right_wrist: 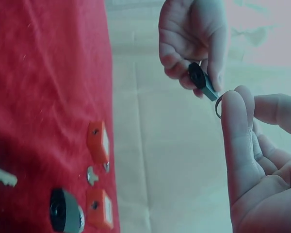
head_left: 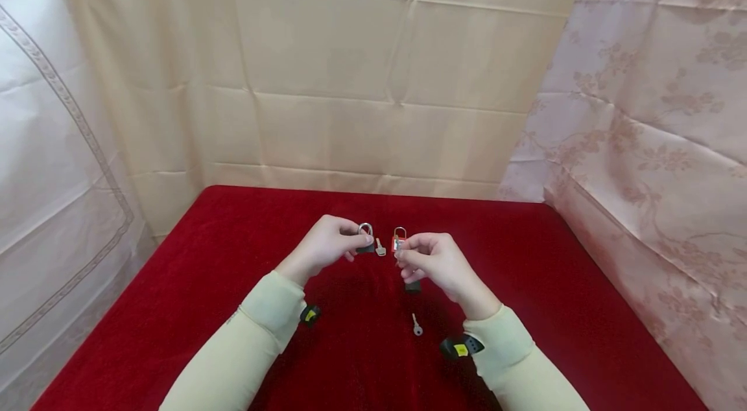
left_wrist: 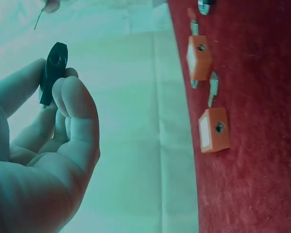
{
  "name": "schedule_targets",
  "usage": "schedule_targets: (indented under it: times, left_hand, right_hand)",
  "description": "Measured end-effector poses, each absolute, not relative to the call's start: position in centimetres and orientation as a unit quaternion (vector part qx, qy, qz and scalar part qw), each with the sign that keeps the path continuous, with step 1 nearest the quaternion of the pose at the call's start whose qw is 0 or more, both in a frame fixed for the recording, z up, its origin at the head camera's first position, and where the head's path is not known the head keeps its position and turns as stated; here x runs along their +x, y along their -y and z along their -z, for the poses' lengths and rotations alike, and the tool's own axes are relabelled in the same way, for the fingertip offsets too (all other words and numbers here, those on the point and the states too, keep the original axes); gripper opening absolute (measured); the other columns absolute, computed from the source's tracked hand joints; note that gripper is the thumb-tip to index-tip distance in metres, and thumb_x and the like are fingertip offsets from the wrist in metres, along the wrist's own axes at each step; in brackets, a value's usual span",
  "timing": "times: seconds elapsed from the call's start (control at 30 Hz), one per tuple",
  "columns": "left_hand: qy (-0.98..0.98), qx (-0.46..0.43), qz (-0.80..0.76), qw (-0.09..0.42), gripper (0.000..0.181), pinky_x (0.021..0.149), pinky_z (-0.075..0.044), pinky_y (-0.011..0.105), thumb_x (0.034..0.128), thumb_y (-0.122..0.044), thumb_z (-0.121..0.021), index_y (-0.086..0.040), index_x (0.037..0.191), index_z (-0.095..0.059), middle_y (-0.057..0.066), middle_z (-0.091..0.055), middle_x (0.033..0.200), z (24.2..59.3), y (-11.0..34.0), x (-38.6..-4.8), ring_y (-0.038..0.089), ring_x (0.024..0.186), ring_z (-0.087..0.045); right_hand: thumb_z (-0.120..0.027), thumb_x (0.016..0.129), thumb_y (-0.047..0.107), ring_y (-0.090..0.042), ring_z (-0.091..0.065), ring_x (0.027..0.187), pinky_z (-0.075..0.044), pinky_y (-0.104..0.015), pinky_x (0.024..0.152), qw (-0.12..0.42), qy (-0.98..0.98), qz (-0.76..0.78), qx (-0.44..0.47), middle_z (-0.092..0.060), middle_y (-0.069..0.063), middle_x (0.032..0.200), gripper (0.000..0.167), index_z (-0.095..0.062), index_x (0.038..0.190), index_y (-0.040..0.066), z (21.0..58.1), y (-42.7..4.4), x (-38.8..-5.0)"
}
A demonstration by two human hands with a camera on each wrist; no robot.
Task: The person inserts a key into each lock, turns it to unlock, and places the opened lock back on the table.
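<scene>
In the head view my left hand [head_left: 327, 244] pinches a black padlock [head_left: 366, 247] upright by its body, shackle up. Its keyhole end faces the camera in the left wrist view. My right hand [head_left: 434, 262] is raised opposite, a short gap from that padlock. Between thumb and fingertips it pinches a thin metal ring [right_wrist: 218, 108], mostly hidden by the fingers; what hangs from it cannot be made out. Behind the hands lies a red-orange padlock [head_left: 399, 244], partly covered by the right fingers. Beside it is a silver key [head_left: 380, 247].
A second orange padlock [left_wrist: 214, 130] lies on the red cloth [head_left: 502, 229], hidden in the head view. Below my right hand sits another black padlock [head_left: 412, 286]. Closer to me lies a loose key [head_left: 417, 325]. Beige curtain [head_left: 373, 74] hangs behind the table.
</scene>
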State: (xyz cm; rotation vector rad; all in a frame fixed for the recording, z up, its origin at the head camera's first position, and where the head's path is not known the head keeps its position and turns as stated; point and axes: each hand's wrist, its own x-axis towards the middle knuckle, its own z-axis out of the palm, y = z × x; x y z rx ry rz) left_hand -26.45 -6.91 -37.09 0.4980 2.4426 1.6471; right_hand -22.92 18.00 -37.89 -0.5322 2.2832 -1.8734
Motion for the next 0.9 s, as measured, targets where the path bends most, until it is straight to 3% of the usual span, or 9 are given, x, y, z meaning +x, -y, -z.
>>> schedule_targets:
  times: [0.33,0.9]
  left_hand:
    - [-0.711,0.142,-0.681,0.104,0.023,0.073,-0.059,0.032,0.094,-0.007,-0.072,0.011,0.108,-0.071,0.014,-0.074,0.091,37.1,8.4,-25.8,0.021,0.072,-0.066]
    - [-0.697,0.121,-0.697,0.119,0.024,0.078,-0.06,0.035,0.0957,-0.004,-0.069,0.012,0.113,-0.066,0.015,-0.068,0.101,38.2,10.7,-25.8,0.027,0.082,-0.066]
  right_hand:
    - [-0.068,0.093,0.002,-0.02,-0.069,0.065,-0.062,-0.042,0.066,0.092,-0.726,0.653,-0.194,-0.069,-0.025,0.089,0.017,-0.065,0.104,-0.011,37.1,-16.4,-21.6]
    - [-0.069,0.093,0.002,-0.02,-0.068,0.068,-0.062,-0.042,0.068,0.129,-0.719,0.659,-0.179,-0.069,-0.028,0.095,0.019,-0.065,0.106,-0.011,38.9,-15.6,-21.8]
